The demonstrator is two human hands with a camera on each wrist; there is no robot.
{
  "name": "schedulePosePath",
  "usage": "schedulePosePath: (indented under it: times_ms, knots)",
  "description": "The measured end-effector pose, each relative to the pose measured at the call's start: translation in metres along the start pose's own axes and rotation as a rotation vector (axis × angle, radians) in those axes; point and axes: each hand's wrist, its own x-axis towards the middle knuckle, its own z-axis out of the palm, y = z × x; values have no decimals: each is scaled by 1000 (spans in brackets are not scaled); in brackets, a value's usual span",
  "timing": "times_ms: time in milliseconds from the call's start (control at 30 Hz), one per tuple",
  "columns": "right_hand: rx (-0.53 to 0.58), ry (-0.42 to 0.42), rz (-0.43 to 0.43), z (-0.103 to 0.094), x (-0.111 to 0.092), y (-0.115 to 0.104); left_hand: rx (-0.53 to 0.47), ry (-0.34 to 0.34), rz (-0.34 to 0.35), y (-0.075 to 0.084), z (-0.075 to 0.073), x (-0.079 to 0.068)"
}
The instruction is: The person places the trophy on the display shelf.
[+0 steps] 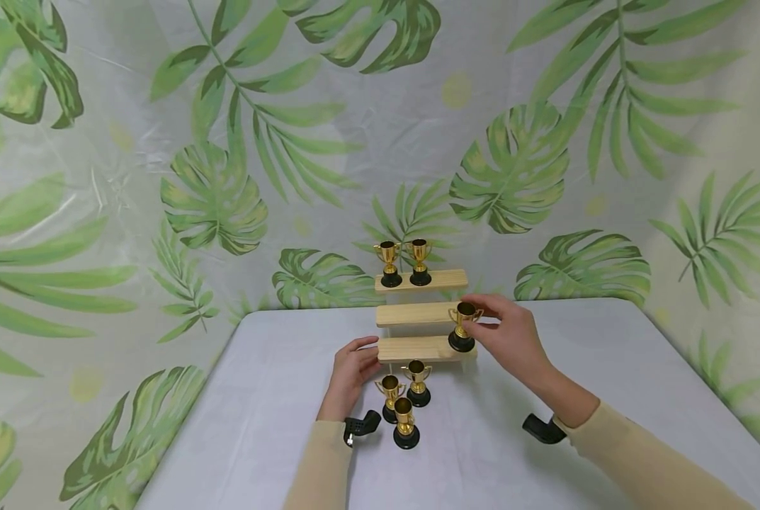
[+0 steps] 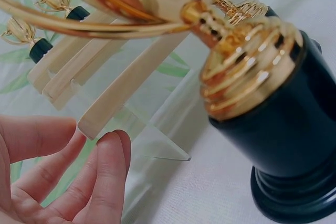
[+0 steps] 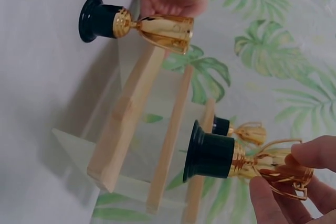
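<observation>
My right hand pinches a small gold trophy cup by its bowl, thumb and fingers on opposite sides. The cup's black base is towards the three-tier wooden shelf stand and overlaps the right end of the lowest plank in the head view. With its thumb and fingertips, my left hand holds the left end of that lowest plank. On the top plank two more trophy cups, a left one and a right one, stand upright side by side.
Three trophy cups stand on the white-covered table before the stand: a back one, a left one and a front one. Clear side panels support the planks. A leaf-patterned curtain hangs behind.
</observation>
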Motion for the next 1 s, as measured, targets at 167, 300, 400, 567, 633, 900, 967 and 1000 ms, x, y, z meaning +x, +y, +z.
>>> schedulePosePath:
  times_ms: [167, 300, 400, 567, 633, 900, 967, 1000]
  knots:
    - [-9, -2, -1, 1, 6, 6, -9, 13, 1, -3, -1, 4]
    - [-25, -3, -8, 0, 11, 8, -16, 12, -2, -3, -1, 5]
    - [-36, 3, -12, -2, 17, 8, -14, -1, 8, -2, -1, 5]
    - [-50, 5, -19, -5, 26, 7, -23, -6, 10, -1, -1, 7]
    - [-51, 5, -23, -5, 29, 8, -22, -7, 11, -1, -2, 7]
    - [-38, 10, -10, -5, 42, 8, -33, -5, 2, -3, -3, 6]
    - [-39, 11, -13, -4, 44, 8, -29, -5, 4, -4, -4, 6]
    - [-42, 11, -17, -4, 46, 7, -29, -5, 3, -4, -4, 6]
